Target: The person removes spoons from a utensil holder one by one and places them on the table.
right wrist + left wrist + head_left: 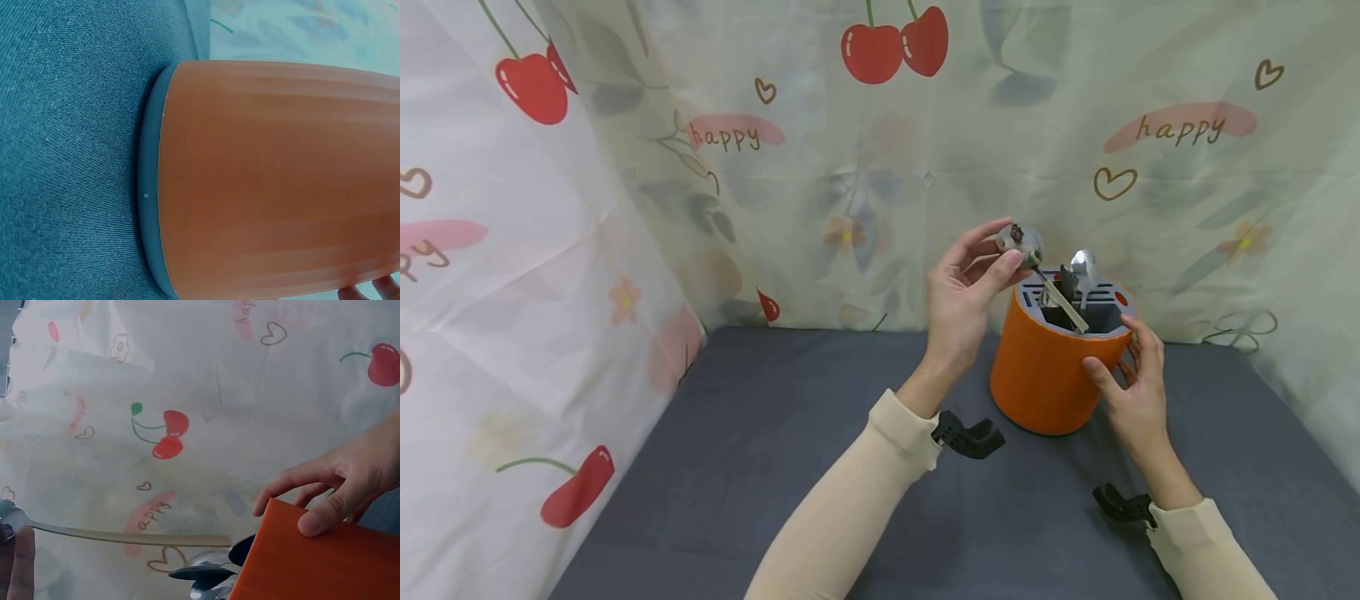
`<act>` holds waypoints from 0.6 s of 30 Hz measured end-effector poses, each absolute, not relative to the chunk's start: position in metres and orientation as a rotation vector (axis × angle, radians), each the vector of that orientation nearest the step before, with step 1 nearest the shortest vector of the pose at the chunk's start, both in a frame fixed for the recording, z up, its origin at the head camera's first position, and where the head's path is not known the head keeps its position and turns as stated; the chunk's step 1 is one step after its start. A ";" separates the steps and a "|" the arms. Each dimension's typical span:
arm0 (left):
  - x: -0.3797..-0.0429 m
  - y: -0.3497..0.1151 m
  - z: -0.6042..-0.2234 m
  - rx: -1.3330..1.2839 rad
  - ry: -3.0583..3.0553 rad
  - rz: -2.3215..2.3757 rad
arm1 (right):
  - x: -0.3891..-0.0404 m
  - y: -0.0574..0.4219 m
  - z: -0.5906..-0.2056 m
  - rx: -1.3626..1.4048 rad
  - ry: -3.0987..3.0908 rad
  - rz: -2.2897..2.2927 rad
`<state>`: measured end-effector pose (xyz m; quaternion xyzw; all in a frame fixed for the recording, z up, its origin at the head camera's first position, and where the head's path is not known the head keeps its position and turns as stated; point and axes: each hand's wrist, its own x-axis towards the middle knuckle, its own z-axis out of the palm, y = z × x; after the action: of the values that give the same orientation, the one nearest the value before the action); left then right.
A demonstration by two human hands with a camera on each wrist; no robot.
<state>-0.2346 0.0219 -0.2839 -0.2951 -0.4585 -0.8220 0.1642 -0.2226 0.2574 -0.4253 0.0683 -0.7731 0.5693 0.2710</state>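
Note:
My left hand [961, 279] pinches a spoon [1064, 305] by its bowl end, between thumb and fingers. The spoon's long, pale handle slants down to the right, its tip over the grey slotted top of an orange utensil holder [1043, 375]. In the left wrist view, that handle tip appears close to the holder's rim. My right hand [1138, 396] grips the holder's right side near the top, thumb on the front and fingers around the edge. Bowl-up in the holder stand a shiny spoon [1084, 268] and dark utensils [1066, 281].
The holder stands upright on a dark grey cloth-covered table [760, 467], near the back edge. Behind and to the left hangs a pale curtain [820, 192] printed with cherries. A black strap [972, 435] hangs at the left wrist, another black strap [1122, 503] at the right.

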 end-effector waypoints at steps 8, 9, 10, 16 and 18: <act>-0.234 0.010 -0.276 -0.805 -1.212 -2.342 | -0.222 0.257 -0.424 0.192 -2.079 1.533; -0.234 0.008 -0.276 -0.800 -1.207 -2.336 | -0.222 0.257 -0.424 0.195 -2.079 1.532; -0.234 0.005 -0.276 -0.795 -1.204 -2.329 | -0.222 0.257 -0.424 0.197 -2.080 1.532; -0.234 -0.007 -0.275 -0.771 -1.204 -2.307 | -0.222 0.257 -0.424 0.204 -2.083 1.531; -0.234 -0.010 -0.276 -0.767 -1.208 -2.304 | -0.221 0.257 -0.424 0.203 -2.083 1.532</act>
<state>-0.2342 -0.0100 -0.2758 -0.2764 -0.4351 -0.8300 0.2132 -0.2213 0.2571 -0.4240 0.0755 -0.7732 0.5687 0.2704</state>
